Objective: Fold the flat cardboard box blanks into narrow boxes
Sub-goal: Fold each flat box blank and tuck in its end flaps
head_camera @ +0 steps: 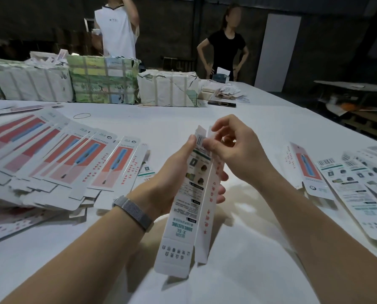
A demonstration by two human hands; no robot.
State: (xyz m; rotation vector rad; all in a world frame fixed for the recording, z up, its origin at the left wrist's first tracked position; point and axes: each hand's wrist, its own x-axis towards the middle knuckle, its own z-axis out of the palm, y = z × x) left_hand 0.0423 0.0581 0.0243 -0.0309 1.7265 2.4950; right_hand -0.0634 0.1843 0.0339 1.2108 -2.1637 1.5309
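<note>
A long white printed box blank (188,207), partly opened into a narrow box, stands tilted above the white table (238,270). My left hand (172,172) grips its middle from the left, thumb up near the barcode end. My right hand (233,150) pinches the small flaps at the far top end. The near bottom flaps hang open. A fanned pile of flat blanks (58,159) with red and blue print lies to the left. More blanks (354,189) lie to the right, printed backs up.
Wrapped, taped bundles (104,80) line the far side of the table. Two people stand behind it, one in a white top (117,29) and one in black (226,51). A rubber band (82,115) lies on the table. The table edge runs diagonally at right.
</note>
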